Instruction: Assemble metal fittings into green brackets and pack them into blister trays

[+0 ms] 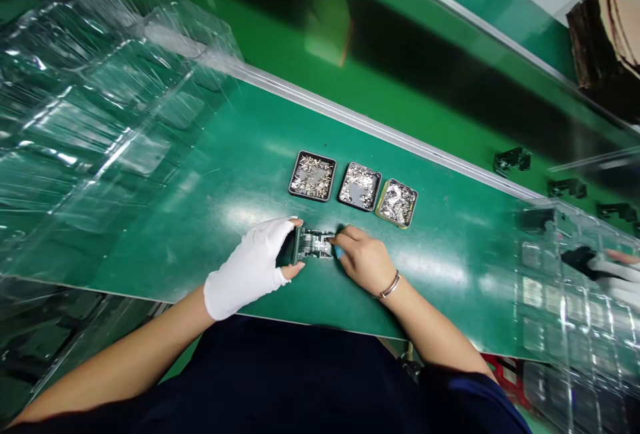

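My left hand (257, 257), in a white glove with bare fingertips, grips a dark mechanical assembly with silvery inner parts (314, 244) by its left end. At the assembly's right end is my bare right hand (366, 257), its fingers pinched together. A bit of blue shows at those fingers, and whatever they pinch is too small to make out. Beyond the hands stand three small trays of shiny metal parts: a left tray (290, 184), a middle tray (342, 194) and a yellow-edged right tray (381, 202).
Clear plastic blister trays (115, 107) are stacked on the left of the green table (240, 147). More clear trays (550, 274) lie at the right, where another person's gloved hand (617, 277) holds a dark part. A metal rail (360, 121) runs behind, with dark assemblies (513, 161) beyond.
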Available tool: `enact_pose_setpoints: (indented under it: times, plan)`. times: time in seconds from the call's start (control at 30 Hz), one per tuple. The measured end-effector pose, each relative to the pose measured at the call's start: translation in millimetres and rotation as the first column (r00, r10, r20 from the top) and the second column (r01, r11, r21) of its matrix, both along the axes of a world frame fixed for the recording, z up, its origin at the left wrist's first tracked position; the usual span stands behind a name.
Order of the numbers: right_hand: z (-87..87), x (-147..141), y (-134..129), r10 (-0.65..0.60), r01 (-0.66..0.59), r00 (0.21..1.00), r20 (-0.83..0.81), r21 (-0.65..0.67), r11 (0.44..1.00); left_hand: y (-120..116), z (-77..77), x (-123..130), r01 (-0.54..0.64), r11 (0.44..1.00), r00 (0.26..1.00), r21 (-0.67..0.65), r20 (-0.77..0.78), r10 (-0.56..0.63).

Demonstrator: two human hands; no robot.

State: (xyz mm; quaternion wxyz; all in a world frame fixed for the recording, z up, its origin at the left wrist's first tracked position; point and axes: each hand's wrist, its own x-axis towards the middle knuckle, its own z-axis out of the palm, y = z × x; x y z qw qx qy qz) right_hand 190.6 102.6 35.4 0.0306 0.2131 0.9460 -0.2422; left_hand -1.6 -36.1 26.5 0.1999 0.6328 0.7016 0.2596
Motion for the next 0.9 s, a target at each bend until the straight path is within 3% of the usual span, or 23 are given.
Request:
enact_pose_setpoints:
  times: [0.2,0.4,0.47,0.6,0.7,0.83,0.9]
  plan:
    - [-0.8,7.0,8.8,0.002,-0.03,0.993,-0.12,-0.226,0.974,-0.7,-1.2,0.1,0.003,1.0,1.0,-0.014,-0.017,-0.004]
    - [9.9,1.5,-4.4,0.05,-0.048,0.994,0.096,-0.017,0.999,-2.1,-3.0,-2.0,-0.004,1.0,1.0,-0.03,-0.006,0.004]
    - [11.6,1.4,-4.2,0.045,-0.045,0.991,0.124,-0.004,0.999,-1.7,-3.0,-3.2,-0.005,0.999,1.0,-0.032,0.012,0.005]
    - [9.3,8.7,8.1,0.014,-0.024,0.994,-0.11,-0.084,0.996,-1.1,-1.8,-1.2,-0.021,1.0,0.997,-0.01,0.079,0.022]
    - [9.1,10.8,12.1,-0.075,0.041,0.942,-0.327,-0.109,0.993,-1.9,0.4,5.1,-0.053,0.996,0.986,0.067,0.163,0.042]
    - [14.6,5.0,2.6,-0.212,0.073,0.875,-0.436,-0.313,0.947,-3.6,5.7,11.7,-0.016,0.989,0.971,0.149,0.237,-0.02]
    - [17.9,3.1,-5.4,-0.22,0.076,0.854,-0.472,-0.304,0.95,-3.3,8.9,11.8,0.033,0.988,0.972,0.153,0.225,-0.067]
